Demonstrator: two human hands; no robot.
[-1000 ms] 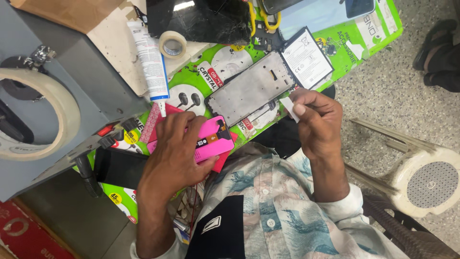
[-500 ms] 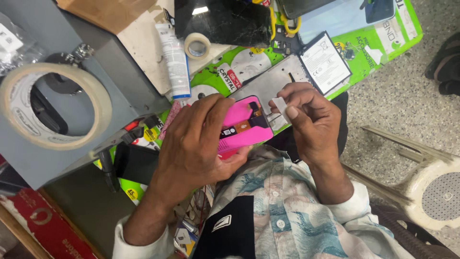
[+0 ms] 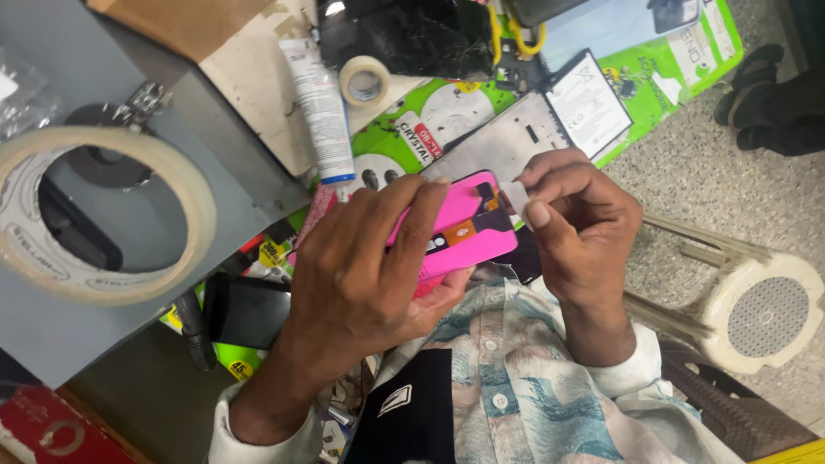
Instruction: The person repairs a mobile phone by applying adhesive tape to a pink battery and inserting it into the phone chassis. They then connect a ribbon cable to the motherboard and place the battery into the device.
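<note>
**Both hands on the pink panel, a white tab pinched at its corner**

I see my left hand (image 3: pixel 369 266) wrapped over a flat, bright pink phone panel with black and orange patches (image 3: pixel 468 225). Its grip is closed on the panel: fingers lie across the top face, the thumb sits beneath, and the panel is held tilted above my lap, just off the near edge of the desk.

My right hand (image 3: pixel 580 228) sits at the panel's far right corner. Its grip is a tight pinch, thumb and forefinger pressed together on a small white strip of tape or film (image 3: pixel 516 196) that touches the pink panel's edge. The remaining fingers are curled in.

Just behind the hands lies a grey metal phone frame (image 3: pixel 503 142) on a green printed work mat (image 3: pixel 679 64). Beside the frame rests a flat white-labelled battery with a black border (image 3: pixel 589 103). Farther left, a white tube with a blue cap (image 3: pixel 322 107) lies pointing toward me, and a small roll of cream tape (image 3: pixel 365 82) stands next to it. A large roll of cream masking tape (image 3: pixel 90 215) rests on a grey box (image 3: pixel 232 163) at the left. A black cracked glass screen (image 3: pixel 404 34) lies at the top of the desk. A round white speaker-like object (image 3: pixel 765 314) sits on the floor to my right.
</note>
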